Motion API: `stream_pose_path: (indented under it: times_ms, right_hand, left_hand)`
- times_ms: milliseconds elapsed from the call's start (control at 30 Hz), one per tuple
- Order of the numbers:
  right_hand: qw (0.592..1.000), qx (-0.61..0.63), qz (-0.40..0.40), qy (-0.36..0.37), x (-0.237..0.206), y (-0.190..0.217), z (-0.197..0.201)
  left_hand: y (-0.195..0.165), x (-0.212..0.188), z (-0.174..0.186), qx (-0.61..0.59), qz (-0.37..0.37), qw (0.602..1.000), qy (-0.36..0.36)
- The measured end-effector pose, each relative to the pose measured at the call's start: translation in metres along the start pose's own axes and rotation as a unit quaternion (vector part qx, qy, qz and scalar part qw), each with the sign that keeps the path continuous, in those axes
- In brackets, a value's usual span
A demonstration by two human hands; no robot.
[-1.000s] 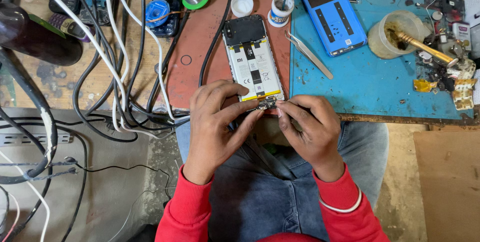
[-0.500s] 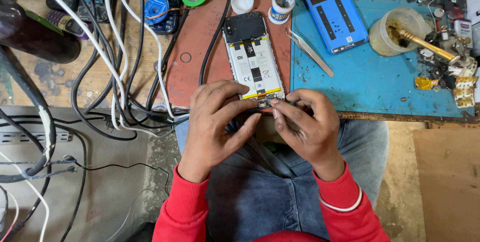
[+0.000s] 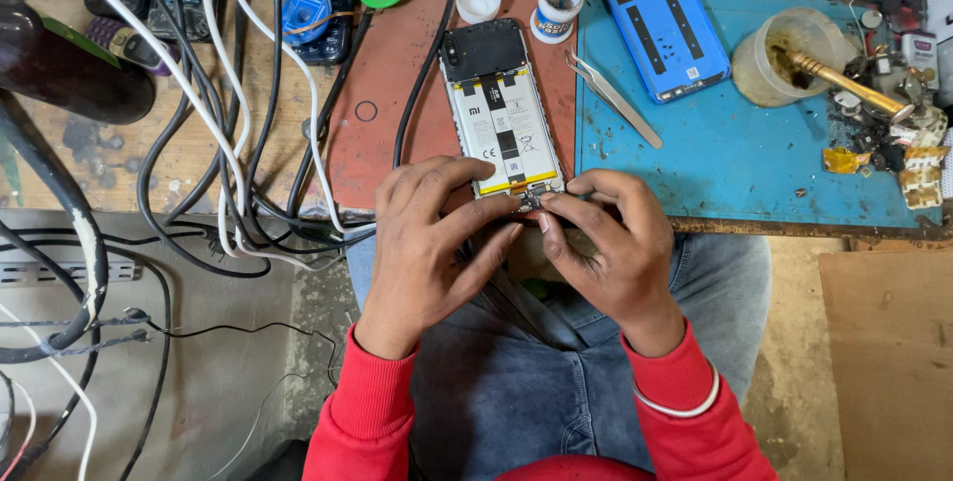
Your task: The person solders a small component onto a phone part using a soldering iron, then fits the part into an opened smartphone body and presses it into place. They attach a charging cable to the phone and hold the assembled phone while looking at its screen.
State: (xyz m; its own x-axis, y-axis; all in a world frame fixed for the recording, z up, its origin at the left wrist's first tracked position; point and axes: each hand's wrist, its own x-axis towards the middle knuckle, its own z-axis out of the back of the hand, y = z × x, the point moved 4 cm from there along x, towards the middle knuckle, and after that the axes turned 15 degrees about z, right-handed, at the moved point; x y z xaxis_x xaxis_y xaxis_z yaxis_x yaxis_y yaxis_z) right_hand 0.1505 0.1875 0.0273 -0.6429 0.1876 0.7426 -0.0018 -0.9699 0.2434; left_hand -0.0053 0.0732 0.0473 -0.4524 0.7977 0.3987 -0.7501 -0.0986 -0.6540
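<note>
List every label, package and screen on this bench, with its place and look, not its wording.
Battery label: inside the opened phone above the hands, white rectangle with black stripes and a yellow lower edge.
Small jar: right of the phone's top, round, white with a blue printed band.
Blue phone cover: top of the blue mat, rectangular with dark panels and a small white sticker.

We see an opened phone (image 3: 503,109) lying flat, back cover off, its white battery and black upper plate exposed, just above the frame's centre, its bottom edge towards us at the bench's near edge.
</note>
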Motion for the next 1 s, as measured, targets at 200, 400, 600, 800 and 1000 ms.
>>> stream_pose_path:
  times_ms: [200, 400, 600, 800, 1000]
  right_hand:
    - [1.000, -0.020, -0.001, 0.013, 0.001, 0.001, -0.001]
    - [1.000, -0.020, -0.006, 0.020, 0.000, 0.001, -0.001]
    - [0.999, -0.031, -0.010, 0.032, 0.003, 0.003, -0.002]
    - [0.998, -0.023, -0.016, 0.053, 0.006, 0.002, -0.003]
    - [0.991, 0.099, -0.092, 0.004, 0.005, -0.006, 0.006]
  left_hand:
    - [0.000, -0.001, -0.001, 0.029, -0.023, 0.999, 0.004]
    - [0.002, -0.002, -0.004, 0.034, -0.013, 0.999, 0.003]
    - [0.004, -0.003, -0.006, 0.038, -0.012, 0.999, -0.002]
    - [0.003, -0.005, -0.009, 0.077, -0.032, 0.996, -0.005]
    - [0.003, -0.004, -0.011, 0.087, -0.040, 0.995, -0.026]
